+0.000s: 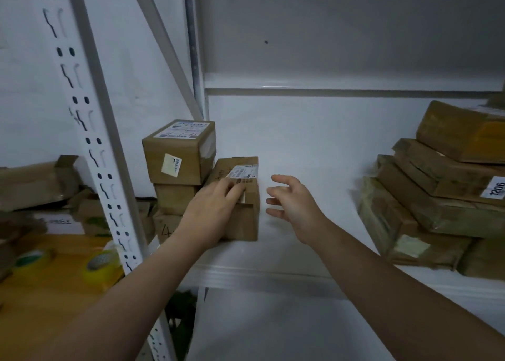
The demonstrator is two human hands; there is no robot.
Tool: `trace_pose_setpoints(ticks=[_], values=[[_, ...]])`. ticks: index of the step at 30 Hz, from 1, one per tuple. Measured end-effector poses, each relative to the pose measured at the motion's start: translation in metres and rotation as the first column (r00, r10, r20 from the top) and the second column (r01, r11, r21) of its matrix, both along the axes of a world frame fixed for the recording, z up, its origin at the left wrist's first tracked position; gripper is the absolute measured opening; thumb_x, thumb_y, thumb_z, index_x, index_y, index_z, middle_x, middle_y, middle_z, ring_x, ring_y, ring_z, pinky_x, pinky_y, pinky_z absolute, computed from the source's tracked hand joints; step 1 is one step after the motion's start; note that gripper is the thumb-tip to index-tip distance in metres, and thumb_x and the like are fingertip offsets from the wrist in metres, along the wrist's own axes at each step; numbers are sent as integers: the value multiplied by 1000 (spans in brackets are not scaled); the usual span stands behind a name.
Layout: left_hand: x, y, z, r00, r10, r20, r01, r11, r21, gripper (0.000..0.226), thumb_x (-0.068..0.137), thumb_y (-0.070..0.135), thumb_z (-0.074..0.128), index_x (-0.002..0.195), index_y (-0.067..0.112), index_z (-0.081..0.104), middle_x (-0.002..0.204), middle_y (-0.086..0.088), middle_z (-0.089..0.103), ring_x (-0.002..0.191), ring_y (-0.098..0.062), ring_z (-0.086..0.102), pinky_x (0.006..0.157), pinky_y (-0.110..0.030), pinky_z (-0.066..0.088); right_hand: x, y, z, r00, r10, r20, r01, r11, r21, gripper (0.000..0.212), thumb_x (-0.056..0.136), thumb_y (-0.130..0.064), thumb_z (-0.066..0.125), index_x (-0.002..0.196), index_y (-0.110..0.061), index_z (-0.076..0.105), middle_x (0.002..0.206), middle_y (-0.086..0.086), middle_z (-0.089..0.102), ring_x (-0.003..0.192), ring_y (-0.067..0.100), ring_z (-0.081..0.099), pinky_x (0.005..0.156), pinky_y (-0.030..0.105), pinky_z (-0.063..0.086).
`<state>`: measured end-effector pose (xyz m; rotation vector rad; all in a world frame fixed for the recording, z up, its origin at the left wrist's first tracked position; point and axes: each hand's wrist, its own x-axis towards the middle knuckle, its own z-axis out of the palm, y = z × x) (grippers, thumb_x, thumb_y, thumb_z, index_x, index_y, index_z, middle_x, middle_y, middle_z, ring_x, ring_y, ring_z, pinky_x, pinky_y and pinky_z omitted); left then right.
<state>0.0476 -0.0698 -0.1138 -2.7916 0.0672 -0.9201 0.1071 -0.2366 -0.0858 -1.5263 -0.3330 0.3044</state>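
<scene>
Forearms stretched out over the front lip of the white shelf [273, 274], past two rolls of tape [99, 265] lying on a yellow surface low on the left. The left hand [211, 210] rested on the small cardboard box [246, 221], its fingers laid fairly straight across the top face and onto the edge of the shipping label [243, 172]; the thumb was hidden. The right hand [293, 202] hovered just beside the box's right face, fingers spread and relaxed, touching nothing. The box sat on the shelf near the left end, its left side against a stack of boxes [179, 153] and apparently tilted toward it.

Judging by its size, the box would probably be light and stiff enough for one hand, though the taped cardboard could be a little slick. The surest hold looked like palms on the two opposite side faces, right hand closing in on the free side, rather than pressing on the label. Pulling it away might unsettle the stack behind. Well apart on the right lay a pile of flat wrapped parcels [437, 196], and a grey wall [328, 32] rose beyond
</scene>
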Motion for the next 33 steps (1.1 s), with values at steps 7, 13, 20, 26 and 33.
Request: trace_pose_setpoints(ticks=[7,13,20,26,33], values=[[4,1,-3,997,11,-74,-11,1000,-3,50,68,23,77,114,10,61,103,-13,62,88,-32,61,72,-39,52,7,1,-13,997,-56,51,59,996,-59,32,94,-6,50,124,-15,54,95,1,57,87,14,59,80,31,55],[4,-20,12,997,-82,-13,82,997,-6,47,82,41,41,112,11,62,107,-10,62,94,-31,61,77,-39,50,19,-21,-13,813,-152,563,335,912,-238,18,91,-10,53,97,-23,64,96,-5,64,74,7,57,75,30,51],[38,-76,36,974,-222,38,222,975,-3,39,83,38,51,105,10,67,108,-14,66,94,-34,64,77,-42,53,20,-92,22,524,-191,830,611,764,-210,16,91,-16,55,102,-18,67,103,-4,64,96,15,58,78,31,47],[59,-149,55,927,-364,90,373,921,-109,44,87,40,42,113,13,64,114,-9,64,99,-30,63,78,-38,51,16,-179,45,349,-265,899,747,658,-96,16,88,-10,57,99,-13,68,106,1,64,103,20,52,82,22,33],[82,-252,76,868,-483,112,492,810,-319,52,95,39,49,144,24,35,144,1,43,129,-19,40,103,-31,35,20,-282,49,407,-422,810,800,592,-94,28,91,-11,57,118,-15,60,120,-2,50,115,18,49,93,26,40]])
